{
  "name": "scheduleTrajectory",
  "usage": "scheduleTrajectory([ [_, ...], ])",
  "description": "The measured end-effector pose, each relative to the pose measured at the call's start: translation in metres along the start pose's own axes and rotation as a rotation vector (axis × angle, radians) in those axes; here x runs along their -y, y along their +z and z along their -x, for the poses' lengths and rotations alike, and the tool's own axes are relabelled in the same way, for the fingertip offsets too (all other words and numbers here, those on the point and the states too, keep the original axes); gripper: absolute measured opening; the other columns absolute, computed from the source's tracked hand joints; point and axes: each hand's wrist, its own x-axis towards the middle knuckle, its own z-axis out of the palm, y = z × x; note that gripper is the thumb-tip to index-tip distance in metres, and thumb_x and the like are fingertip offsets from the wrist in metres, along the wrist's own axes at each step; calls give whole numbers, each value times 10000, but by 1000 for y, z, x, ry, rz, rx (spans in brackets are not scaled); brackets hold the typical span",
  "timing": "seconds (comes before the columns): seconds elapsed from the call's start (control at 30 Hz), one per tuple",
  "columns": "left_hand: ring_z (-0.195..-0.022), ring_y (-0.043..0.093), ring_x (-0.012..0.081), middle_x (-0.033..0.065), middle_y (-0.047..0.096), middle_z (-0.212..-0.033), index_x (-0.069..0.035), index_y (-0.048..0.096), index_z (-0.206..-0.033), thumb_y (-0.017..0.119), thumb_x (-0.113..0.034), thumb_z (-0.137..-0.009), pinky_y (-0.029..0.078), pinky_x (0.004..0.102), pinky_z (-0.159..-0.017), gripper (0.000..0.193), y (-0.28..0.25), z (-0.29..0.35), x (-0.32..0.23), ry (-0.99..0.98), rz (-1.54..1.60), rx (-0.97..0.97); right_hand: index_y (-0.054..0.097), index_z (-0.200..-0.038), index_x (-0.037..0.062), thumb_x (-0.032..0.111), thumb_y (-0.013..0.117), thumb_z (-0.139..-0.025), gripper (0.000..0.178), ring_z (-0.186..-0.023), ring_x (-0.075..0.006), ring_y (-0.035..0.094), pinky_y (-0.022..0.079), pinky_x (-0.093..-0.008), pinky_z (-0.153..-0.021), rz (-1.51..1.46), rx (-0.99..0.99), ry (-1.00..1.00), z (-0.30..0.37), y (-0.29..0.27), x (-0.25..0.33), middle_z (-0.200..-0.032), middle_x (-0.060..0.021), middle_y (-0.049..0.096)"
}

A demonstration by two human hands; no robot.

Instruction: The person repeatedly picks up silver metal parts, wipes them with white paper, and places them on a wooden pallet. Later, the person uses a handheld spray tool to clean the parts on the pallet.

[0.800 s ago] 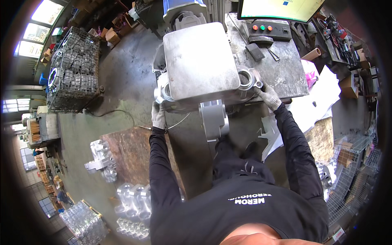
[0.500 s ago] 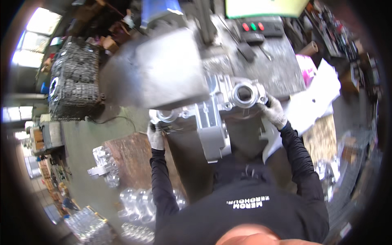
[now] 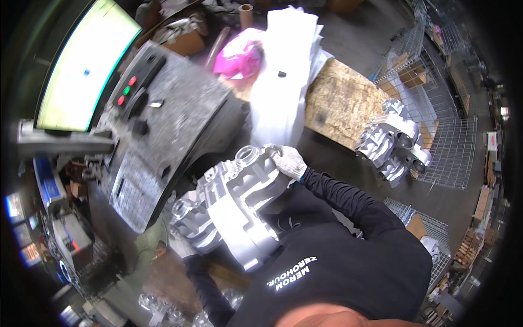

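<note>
A large silver cast-metal housing [image 3: 231, 215] is held in front of my body, its round bored ends at the far side and its thick central arm near my chest. My right hand [image 3: 290, 162], in a pale knit glove, grips the right end next to a machined ring. At the lower left end, my left hand [image 3: 180, 243], gloved too, is closed around the casting; its fingers are partly hidden beneath the metal. The housing tilts, its right end farther from me than its left.
To the left stands a scuffed grey workbench [image 3: 180, 103] with a button box [image 3: 133, 87] and a lit monitor [image 3: 81, 65]. White foam sheets [image 3: 280, 92] lie beside a pink bag [image 3: 239, 57]. More castings [image 3: 393, 141] rest at a wooden board [image 3: 340, 101], near wire mesh cages [image 3: 449, 147].
I have turned right, away from the bench, carrying the housing off it and close to my body. The foam sheets and wooden board now lie ahead.
</note>
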Motion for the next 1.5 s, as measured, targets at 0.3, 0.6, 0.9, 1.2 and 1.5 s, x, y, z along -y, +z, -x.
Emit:
scheduleTrajectory([
  [0.3,-911,653,273,147,653,-1081,-16,566,-1236,352,-425,-1063,554,407,-790,493,330,194,-48,-642,592,560,718,-853,45,573,432,-961,611,-808,-352,696,550,-411,-715,754,160,-32,-132,-288,-244,-851,-213,704],
  [0.6,-1008,671,320,189,639,-1188,-26,506,-1336,295,-469,-1063,588,447,-843,561,599,270,-48,-902,704,725,718,-938,-16,548,472,-920,616,-835,-270,711,527,-387,-785,541,44,417,-266,-439,-329,-754,-162,713],
  [0.9,-950,662,309,199,691,-1041,20,669,-1070,335,-588,-1019,470,413,-920,696,620,252,-30,-493,115,888,576,-1286,-32,441,486,-978,572,-1070,-331,641,475,-403,-929,647,146,354,-348,-421,-471,-1093,-226,683],
  [1.2,-1027,645,354,209,679,-1047,-19,658,-1081,502,-393,-951,492,445,-885,426,425,199,10,-193,-131,663,604,-1248,-9,227,542,-1022,333,-862,-125,601,497,-280,-804,34,131,-163,-312,-349,-242,-1019,-71,655],
  [1.5,-1019,653,313,149,702,-1017,-30,656,-1113,485,-330,-986,488,417,-895,368,150,146,142,-485,-97,165,699,-991,1,79,622,-914,133,-771,-235,711,540,-357,-746,295,650,-632,-81,-58,-72,-843,-168,727],
])
